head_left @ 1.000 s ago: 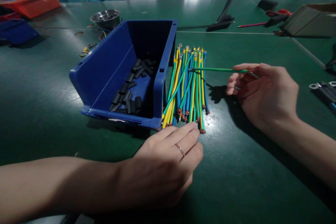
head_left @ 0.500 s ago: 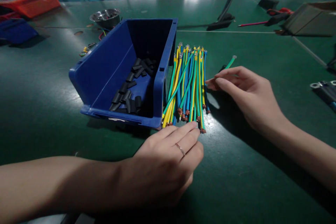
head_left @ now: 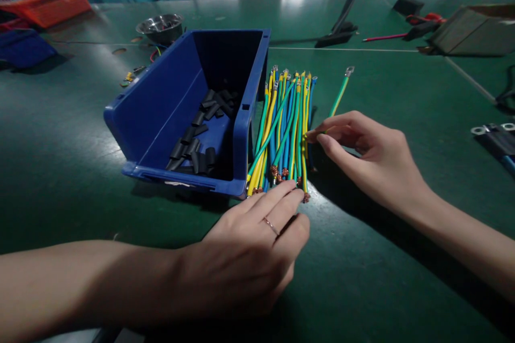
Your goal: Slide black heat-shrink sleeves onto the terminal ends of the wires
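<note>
A bundle of wires (head_left: 281,128), green, yellow and blue with metal ring lugs at the far ends and bare copper at the near ends, lies beside a blue bin (head_left: 185,176). My left hand (head_left: 261,241), wearing a ring, rests at the near ends, index and middle fingers stretched out against them; its thumb is hidden. My right hand (head_left: 362,144) is at the bundle's right edge, fingertips pinched together. A green-and-yellow wire (head_left: 340,95) with a lug sticks up from behind that hand and appears held in it. Black sleeves (head_left: 197,144) lie inside the bin.
A steel bowl (head_left: 161,27) stands behind the bin. An orange basket (head_left: 52,8) and another blue bin (head_left: 26,48) are far left. A metal stand (head_left: 338,37), a cardboard box (head_left: 475,29) and black-sleeved cables with lugs (head_left: 497,142) are to the right.
My right hand has moved slightly left against the bundle, and the lugged wire behind it has shifted up and left, showing more length. My left hand has barely moved.
</note>
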`<control>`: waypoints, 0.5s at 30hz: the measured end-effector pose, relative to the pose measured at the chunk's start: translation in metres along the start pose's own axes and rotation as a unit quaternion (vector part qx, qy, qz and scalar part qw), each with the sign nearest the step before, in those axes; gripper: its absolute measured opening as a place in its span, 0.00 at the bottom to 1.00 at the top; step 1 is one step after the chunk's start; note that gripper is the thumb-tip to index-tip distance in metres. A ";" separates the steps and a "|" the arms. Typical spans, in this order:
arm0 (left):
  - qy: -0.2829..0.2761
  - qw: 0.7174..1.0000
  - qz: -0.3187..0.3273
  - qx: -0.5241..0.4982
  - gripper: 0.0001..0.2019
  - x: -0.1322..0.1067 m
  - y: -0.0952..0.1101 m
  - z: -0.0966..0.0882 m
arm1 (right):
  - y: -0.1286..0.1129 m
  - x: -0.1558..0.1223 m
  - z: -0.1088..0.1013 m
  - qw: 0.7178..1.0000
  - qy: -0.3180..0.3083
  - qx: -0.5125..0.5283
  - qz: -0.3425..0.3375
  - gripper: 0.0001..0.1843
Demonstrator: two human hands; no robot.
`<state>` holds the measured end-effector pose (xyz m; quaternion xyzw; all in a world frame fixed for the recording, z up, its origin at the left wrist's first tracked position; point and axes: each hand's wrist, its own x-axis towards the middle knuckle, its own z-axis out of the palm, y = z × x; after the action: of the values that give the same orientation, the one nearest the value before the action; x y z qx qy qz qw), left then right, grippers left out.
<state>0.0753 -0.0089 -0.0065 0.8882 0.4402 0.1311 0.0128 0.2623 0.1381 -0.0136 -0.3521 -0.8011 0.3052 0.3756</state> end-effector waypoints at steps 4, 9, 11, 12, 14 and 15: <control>-0.009 0.999 0.046 0.009 0.19 -0.001 -0.001 0.000 | 0.002 0.000 -0.001 0.999 0.007 0.027 0.018 0.07; -0.026 0.999 0.045 0.010 0.19 0.001 -0.002 0.001 | 0.004 0.003 -0.001 0.997 0.026 0.069 0.032 0.10; -0.023 0.999 0.042 0.004 0.19 0.001 -0.002 0.002 | 0.005 0.003 0.000 0.996 0.031 0.078 0.028 0.10; -0.023 0.999 0.039 0.001 0.19 0.001 -0.002 0.002 | 0.005 0.004 0.000 0.996 0.033 0.082 0.025 0.10; -0.022 0.999 0.032 -0.006 0.19 0.000 -0.002 0.003 | 0.006 0.004 0.000 0.995 0.037 0.087 0.018 0.10; -0.020 0.999 0.029 -0.011 0.19 0.000 -0.001 0.003 | 0.007 0.003 0.000 0.996 0.040 0.085 0.014 0.09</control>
<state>0.0747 -0.0082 -0.0097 0.9028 0.4126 0.1186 0.0275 0.2630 0.1446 -0.0172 -0.3418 -0.7519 0.3628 0.4315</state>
